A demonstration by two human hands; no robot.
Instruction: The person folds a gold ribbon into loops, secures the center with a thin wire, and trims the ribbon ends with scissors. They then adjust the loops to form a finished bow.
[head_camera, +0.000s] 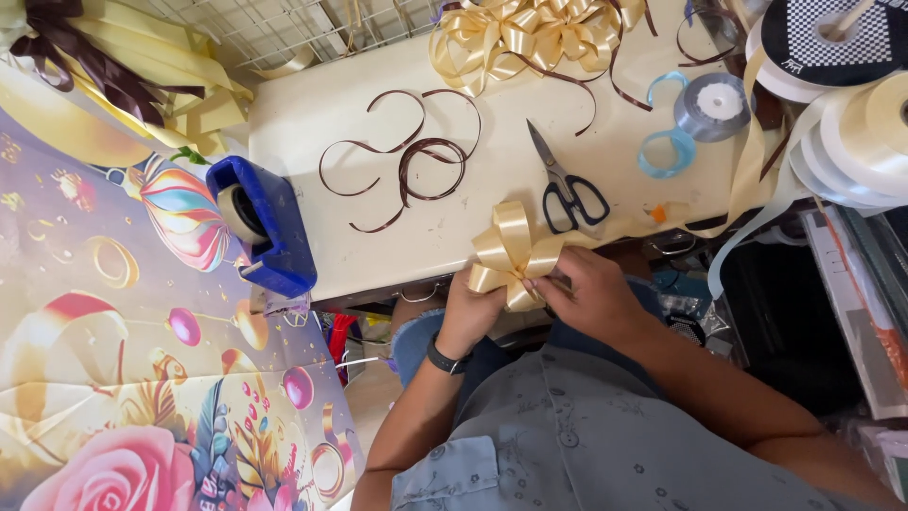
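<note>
Pinching a gold ribbon bow (pixel 512 254) between both hands (pixel 530 301).

Gold ribbon bow (pixel 514 254): glossy satin-look plastic, smooth, catching light. Scissors (pixel 566 186): dull metal blades w/ black plastic handles. Table (pixel 312 123): matt cream top, looking scuffed. Tape dispenser (pixel 270 222): blue plastic, semi-gloss. Brown ribbon strands (pixel 411 156): thin, shiny. Printed sheet (pixel 113 360) at the side: glossy, showing sheen. Shirt (pixel 586 445): soft matt cloth.

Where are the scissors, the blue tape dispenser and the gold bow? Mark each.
scissors (pixel 566 189), head view, on the pivot.
blue tape dispenser (pixel 279 222), head view, on its body.
gold bow (pixel 515 248), head view, on a loop.
</note>
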